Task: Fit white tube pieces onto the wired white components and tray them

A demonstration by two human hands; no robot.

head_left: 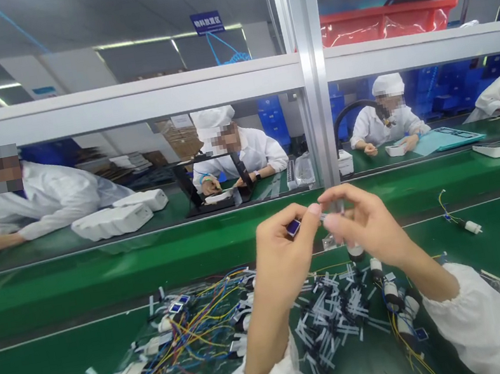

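Note:
Above the bench, my left hand (285, 251) is closed in a pinch on a small module with a dark blue face (293, 227). My right hand (367, 224) meets it fingertip to fingertip, thumb and index curled around a small pale end that I cannot make out; these fingers are slightly blurred. Below both hands lies a pile of small black parts with pale grey strips (333, 314). Left of it spreads a heap of wired assemblies (179, 335) with yellow, blue and red leads. More white-and-black cylindrical parts with wires (393, 297) lie under my right forearm.
A single wired white cylinder (472, 226) lies on the green bench at right. A green ledge (147, 260) and a metal post (314, 72) stand ahead. Beyond, several co-workers in white sit at another line with white housings (111, 221). A red bin (385, 22) rests overhead.

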